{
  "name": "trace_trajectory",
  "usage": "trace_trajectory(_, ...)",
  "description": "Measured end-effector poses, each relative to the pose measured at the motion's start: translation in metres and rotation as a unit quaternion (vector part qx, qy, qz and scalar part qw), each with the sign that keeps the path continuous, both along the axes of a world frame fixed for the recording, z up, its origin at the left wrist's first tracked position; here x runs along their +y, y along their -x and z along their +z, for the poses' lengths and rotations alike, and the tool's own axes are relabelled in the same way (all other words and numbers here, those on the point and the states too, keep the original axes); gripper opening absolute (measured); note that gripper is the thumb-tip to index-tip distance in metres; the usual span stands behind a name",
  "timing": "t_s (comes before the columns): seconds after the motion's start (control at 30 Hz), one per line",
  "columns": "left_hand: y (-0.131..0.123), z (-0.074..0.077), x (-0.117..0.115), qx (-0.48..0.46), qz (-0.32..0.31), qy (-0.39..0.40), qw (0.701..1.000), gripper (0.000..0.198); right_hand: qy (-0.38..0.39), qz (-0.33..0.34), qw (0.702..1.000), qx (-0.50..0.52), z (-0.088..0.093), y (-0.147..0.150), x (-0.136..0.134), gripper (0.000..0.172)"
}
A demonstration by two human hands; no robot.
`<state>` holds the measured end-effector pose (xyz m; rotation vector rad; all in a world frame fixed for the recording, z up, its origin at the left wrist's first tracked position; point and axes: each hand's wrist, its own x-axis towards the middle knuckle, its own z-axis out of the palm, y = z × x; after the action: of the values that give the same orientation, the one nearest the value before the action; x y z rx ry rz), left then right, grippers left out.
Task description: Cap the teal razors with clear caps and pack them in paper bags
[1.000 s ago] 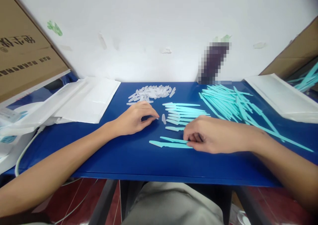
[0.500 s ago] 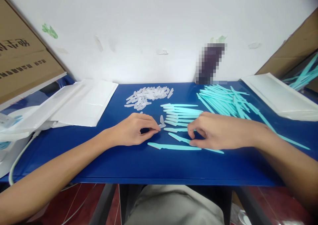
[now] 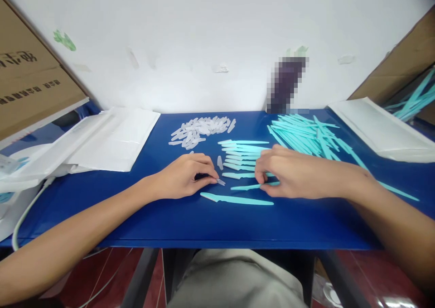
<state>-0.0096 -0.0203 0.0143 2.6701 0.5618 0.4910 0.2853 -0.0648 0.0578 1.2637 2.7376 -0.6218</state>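
My left hand (image 3: 190, 175) pinches a small translucent blade cap (image 3: 220, 181) between thumb and fingertips, just above the blue tabletop. My right hand (image 3: 282, 172) is closed on the handle of a teal eyebrow razor (image 3: 245, 187), whose blade end points left toward the cap. Another translucent cap (image 3: 220, 163) lies beside my left fingertips. In front of both hands rests a single teal razor (image 3: 238, 200). Behind the held one, several razors (image 3: 243, 150) lie in a row with blade ends to the left, partly hidden by my right hand.
A heap of translucent caps (image 3: 204, 129) lies at the back middle, and a pile of teal razors (image 3: 302, 136) at the back right. White packaging sheets (image 3: 112, 140) lie on the left, another white packet (image 3: 380, 131) on the right. A cardboard box (image 3: 34, 72) stands far left.
My right hand has taken up a razor from the table and straightened it toward the left. My left hand has drawn one cap away from the other.
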Motion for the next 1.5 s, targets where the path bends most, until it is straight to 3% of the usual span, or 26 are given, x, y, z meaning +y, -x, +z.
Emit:
trace_trajectory(0.13,0.000,-0.002,0.001,-0.004,0.015,0.007,1.000,0.017,-0.002,0.018,0.998,0.058,0.005,0.005,-0.003,0.012)
trace_trajectory(0.33,0.000,-0.001,0.002,-0.012,0.024,0.052,0.998,0.015,-0.018,0.027,0.997,0.066,0.002,0.009,-0.001,0.011)
trace_trajectory(0.5,0.000,-0.001,0.002,-0.014,0.016,0.031,0.999,0.015,-0.038,0.007,0.998,0.044,0.000,0.009,-0.001,0.008)
trace_trajectory(0.87,-0.005,-0.005,0.001,-0.028,0.002,0.006,1.000,0.014,-0.063,0.045,0.997,0.029,-0.004,0.016,-0.004,0.015)
trace_trajectory(1.07,-0.018,-0.011,-0.003,-0.055,-0.037,-0.051,0.996,0.020,-0.100,0.056,0.993,0.011,-0.007,0.023,-0.009,0.015)
trace_trajectory(1.3,0.001,-0.010,0.019,0.022,0.008,-0.160,0.987,0.035,-0.181,0.009,0.983,-0.030,-0.004,0.008,-0.002,0.017)
trace_trajectory(1.37,0.004,-0.011,0.021,0.050,0.009,-0.164,0.985,0.035,-0.168,0.015,0.986,-0.006,-0.002,0.011,-0.004,0.019)
trace_trajectory(1.5,0.004,-0.010,0.020,0.057,0.016,-0.179,0.982,0.031,-0.044,0.065,0.996,0.035,-0.003,0.020,-0.012,0.014)
